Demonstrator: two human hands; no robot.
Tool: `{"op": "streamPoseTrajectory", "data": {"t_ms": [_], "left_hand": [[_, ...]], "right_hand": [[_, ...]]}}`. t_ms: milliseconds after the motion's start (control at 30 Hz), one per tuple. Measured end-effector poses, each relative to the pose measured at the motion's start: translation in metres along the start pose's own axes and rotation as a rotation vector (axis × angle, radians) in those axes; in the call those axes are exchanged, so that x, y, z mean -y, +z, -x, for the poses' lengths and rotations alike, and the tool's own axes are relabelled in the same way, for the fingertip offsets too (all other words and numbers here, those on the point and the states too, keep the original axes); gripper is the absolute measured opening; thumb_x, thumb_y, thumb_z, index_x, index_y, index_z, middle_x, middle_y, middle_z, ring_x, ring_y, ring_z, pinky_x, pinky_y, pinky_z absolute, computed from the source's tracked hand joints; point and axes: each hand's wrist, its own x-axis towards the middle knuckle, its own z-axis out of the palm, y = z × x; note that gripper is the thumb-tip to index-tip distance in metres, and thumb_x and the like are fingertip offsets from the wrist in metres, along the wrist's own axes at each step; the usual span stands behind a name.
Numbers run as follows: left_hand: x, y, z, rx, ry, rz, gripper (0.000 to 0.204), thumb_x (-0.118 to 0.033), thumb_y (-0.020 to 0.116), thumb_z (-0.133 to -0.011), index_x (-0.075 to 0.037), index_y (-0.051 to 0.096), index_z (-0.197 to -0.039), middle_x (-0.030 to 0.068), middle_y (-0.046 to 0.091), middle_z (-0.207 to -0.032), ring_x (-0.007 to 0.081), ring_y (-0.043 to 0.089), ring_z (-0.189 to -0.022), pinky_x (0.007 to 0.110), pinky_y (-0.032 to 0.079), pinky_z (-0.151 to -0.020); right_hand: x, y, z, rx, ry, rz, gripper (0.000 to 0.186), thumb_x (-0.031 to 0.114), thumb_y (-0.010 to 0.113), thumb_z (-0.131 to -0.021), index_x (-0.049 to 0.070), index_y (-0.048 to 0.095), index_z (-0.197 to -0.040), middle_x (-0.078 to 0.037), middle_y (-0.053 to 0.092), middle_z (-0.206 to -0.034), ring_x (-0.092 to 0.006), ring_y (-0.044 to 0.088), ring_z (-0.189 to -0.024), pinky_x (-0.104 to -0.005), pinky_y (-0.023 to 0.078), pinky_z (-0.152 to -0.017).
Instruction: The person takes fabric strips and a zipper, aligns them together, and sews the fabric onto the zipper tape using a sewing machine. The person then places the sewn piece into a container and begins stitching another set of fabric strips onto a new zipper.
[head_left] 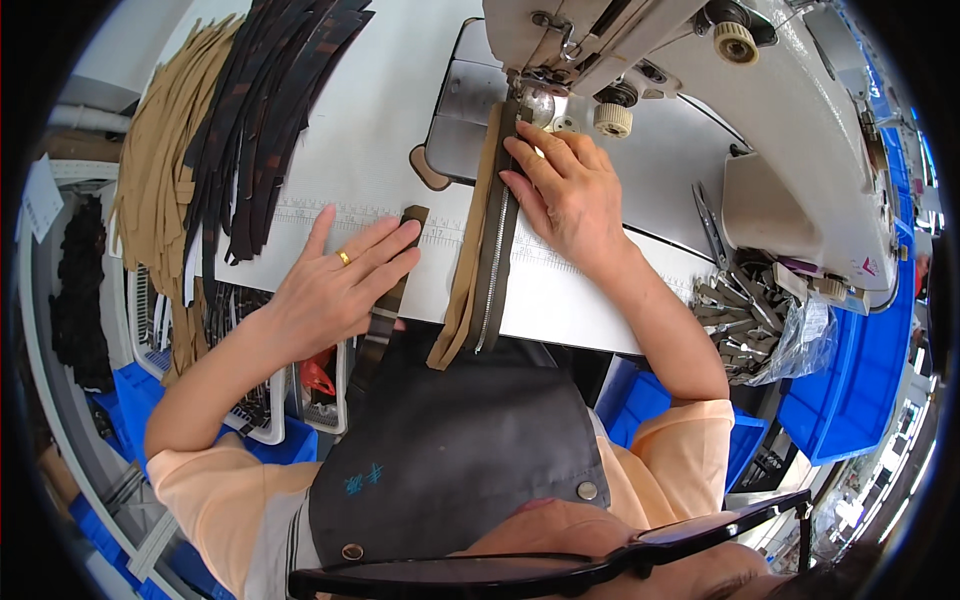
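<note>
My right hand [568, 195] has its fingertips and thumb on the right side of a zipper [497, 265] with dark olive tape and metal teeth, just below the sewing machine's presser foot [515, 85]. A tan fabric strip [467, 275] runs along the zipper's left side. Both lead from the needle area toward me and hang over the table's front edge. On the left, my left hand [345, 275], with a ring on one finger, lies over a dark patterned fabric strip [388, 318]. Its fingers cover the strip's middle, and the thumb tip shows at the strip's right edge.
The sewing machine [800, 130] arches over the right side. Bundles of tan strips [165, 150] and dark strips [275, 110] drape over the table's left. Scissors [710, 225] lie at right, near a heap of small dark pieces [740, 310]. Blue bins [850, 370] stand beyond.
</note>
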Motion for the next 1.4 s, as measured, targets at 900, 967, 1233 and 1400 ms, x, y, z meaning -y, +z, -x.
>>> {"op": "streamPoseTrajectory", "data": {"t_ms": [900,967,1233,1400], "left_hand": [[0.033,0.020,-0.134,-0.708,0.046,-0.047,0.025,-0.006,0.059,-0.080,-0.004,0.063,-0.104,0.0077,0.063,-0.113,0.0189,0.061,-0.107,0.054,0.034,-0.103],[0.035,0.020,-0.135,-0.705,0.038,-0.042,0.026,-0.005,0.059,-0.079,-0.004,0.063,-0.105,0.0080,0.063,-0.114,0.0192,0.061,-0.107,0.054,0.033,-0.104],[0.038,0.022,-0.138,-0.690,0.033,0.004,0.029,-0.003,0.059,-0.078,-0.003,0.062,-0.108,0.0094,0.063,-0.117,0.0200,0.061,-0.108,0.056,0.032,-0.104],[0.037,0.022,-0.138,-0.697,0.042,0.018,0.031,-0.003,0.059,-0.078,-0.002,0.062,-0.108,0.0096,0.063,-0.117,0.0200,0.062,-0.108,0.057,0.031,-0.104]], "right_hand": [[0.001,-0.003,0.002,0.096,0.067,-0.025,0.039,0.021,0.075,-0.072,0.002,0.064,-0.105,-0.009,0.065,-0.108,-0.0228,0.057,-0.079,-0.0341,0.043,-0.075],[0.000,-0.002,0.003,0.088,0.069,-0.029,0.039,0.021,0.075,-0.072,0.002,0.064,-0.105,-0.008,0.065,-0.108,-0.0227,0.057,-0.081,-0.0342,0.043,-0.075],[0.000,-0.004,0.002,0.089,0.076,-0.036,0.037,0.018,0.074,-0.073,0.002,0.063,-0.105,-0.007,0.063,-0.115,-0.0233,0.060,-0.091,-0.0325,0.046,-0.072],[0.000,-0.004,0.003,0.128,0.090,-0.033,0.037,0.018,0.074,-0.073,0.003,0.063,-0.106,-0.008,0.062,-0.116,-0.0238,0.060,-0.092,-0.0333,0.046,-0.072]]}}
